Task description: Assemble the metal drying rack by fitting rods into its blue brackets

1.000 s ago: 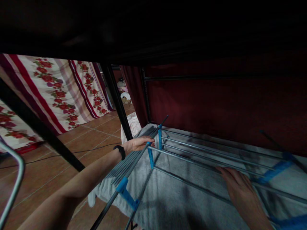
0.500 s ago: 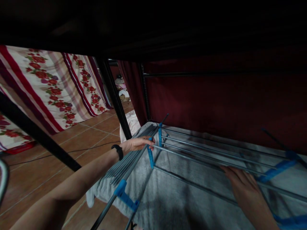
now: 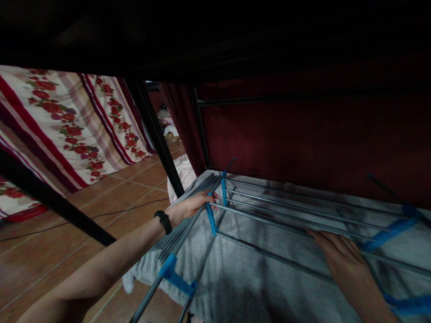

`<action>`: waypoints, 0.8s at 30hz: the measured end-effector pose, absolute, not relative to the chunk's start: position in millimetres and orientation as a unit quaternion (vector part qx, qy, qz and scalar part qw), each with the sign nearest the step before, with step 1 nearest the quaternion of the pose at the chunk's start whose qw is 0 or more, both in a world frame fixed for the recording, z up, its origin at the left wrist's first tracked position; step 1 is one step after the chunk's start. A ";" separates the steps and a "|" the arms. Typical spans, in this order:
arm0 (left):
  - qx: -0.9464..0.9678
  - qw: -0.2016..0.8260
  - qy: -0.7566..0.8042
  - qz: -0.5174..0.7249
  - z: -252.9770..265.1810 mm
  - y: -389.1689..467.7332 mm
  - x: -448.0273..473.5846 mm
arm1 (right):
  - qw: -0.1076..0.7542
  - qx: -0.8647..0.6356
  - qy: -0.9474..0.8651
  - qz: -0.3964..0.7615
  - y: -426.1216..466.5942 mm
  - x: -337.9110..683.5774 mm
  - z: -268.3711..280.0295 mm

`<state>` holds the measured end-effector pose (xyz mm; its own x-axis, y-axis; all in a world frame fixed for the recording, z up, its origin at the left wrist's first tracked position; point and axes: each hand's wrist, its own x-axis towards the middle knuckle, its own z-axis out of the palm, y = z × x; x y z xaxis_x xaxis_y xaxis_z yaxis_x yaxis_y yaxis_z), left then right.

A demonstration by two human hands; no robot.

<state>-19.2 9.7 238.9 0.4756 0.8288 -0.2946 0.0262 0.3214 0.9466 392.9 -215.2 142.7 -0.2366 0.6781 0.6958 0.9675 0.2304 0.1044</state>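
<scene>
A rack of grey metal tubes (image 3: 269,253) with blue plastic connectors (image 3: 177,278) lies on a grey blanket (image 3: 256,278). My left hand (image 3: 198,202), a black band (image 3: 163,221) on its wrist, is closed around a blue connector (image 3: 211,217) where a long tube (image 3: 259,215) meets it. Over the same tube, farther right, my right hand (image 3: 340,253) lies with its fingers bent across; its thumb is hidden. Several thin grey rods (image 3: 182,235) run side by side beneath and beside my left forearm.
A dark bunk frame overhangs me, with a slanting black post (image 3: 158,134) and a black bar (image 3: 57,202) at left. A maroon curtain (image 3: 303,143) hangs behind. Beyond the bed are brown floor tiles (image 3: 134,193), a cable and a flowered cloth (image 3: 74,130).
The view has shifted slightly. Both hands keep their places on the rack, and the rack itself has barely moved.
</scene>
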 end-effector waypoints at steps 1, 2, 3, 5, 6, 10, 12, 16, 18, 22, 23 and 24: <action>0.508 0.690 0.429 0.286 239.3 9.7 -18.6 | 0.267 -0.556 -0.739 -0.271 -214.9 393.1 142.9; 0.509 0.686 0.435 0.285 239.8 10.0 -18.3 | 0.268 -0.555 -0.739 -0.272 -214.6 393.2 143.2; 0.509 0.684 0.440 0.282 240.3 10.3 -18.0 | 0.270 -0.552 -0.740 -0.273 -214.6 393.2 143.7; 0.507 0.681 0.452 0.275 241.1 11.1 -17.6 | 0.273 -0.546 -0.742 -0.277 -214.7 392.7 144.8; 0.506 0.678 0.459 0.272 241.1 11.3 -17.3 | 0.273 -0.545 -0.742 -0.280 -215.0 392.2 145.2; 0.503 0.654 0.492 0.277 238.9 10.7 -15.3 | 0.268 -0.550 -0.740 -0.280 -216.6 389.3 145.3; 0.502 0.644 0.502 0.285 237.3 9.7 -13.8 | 0.266 -0.554 -0.740 -0.274 -217.0 388.4 145.1; 0.502 0.630 0.509 0.305 234.9 8.2 -10.4 | 0.271 -0.553 -0.739 -0.273 -216.3 387.7 147.3; 0.503 0.624 0.508 0.315 233.7 8.2 -9.1 | 0.275 -0.550 -0.739 -0.274 -216.0 386.7 149.2; 0.503 0.615 0.511 0.328 229.6 10.3 -10.1 | 0.282 -0.557 -0.736 -0.261 -216.1 384.6 150.9; 0.503 0.620 0.505 0.328 228.3 11.3 -11.0 | 0.284 -0.559 -0.735 -0.257 -215.9 384.5 150.5; 0.503 0.631 0.492 0.327 226.9 12.4 -12.0 | 0.285 -0.561 -0.735 -0.254 -215.5 384.6 150.0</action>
